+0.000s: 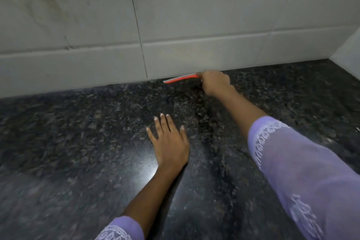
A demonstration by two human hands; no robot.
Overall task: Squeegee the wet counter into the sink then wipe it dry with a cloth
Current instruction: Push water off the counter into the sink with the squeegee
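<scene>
The right hand (214,82) grips the orange squeegee (181,79) at the far edge of the granite desk (78,142), its blade running leftward from the fingers along the tiled wall. The left hand (171,142), nearer the body, lies flat with fingers spread.

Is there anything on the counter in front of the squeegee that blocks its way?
Nothing visible blocks it. The right hand grips the squeegee at the back wall. Only the left hand rests flat on the counter, nearer the person. The sink is out of view.
</scene>
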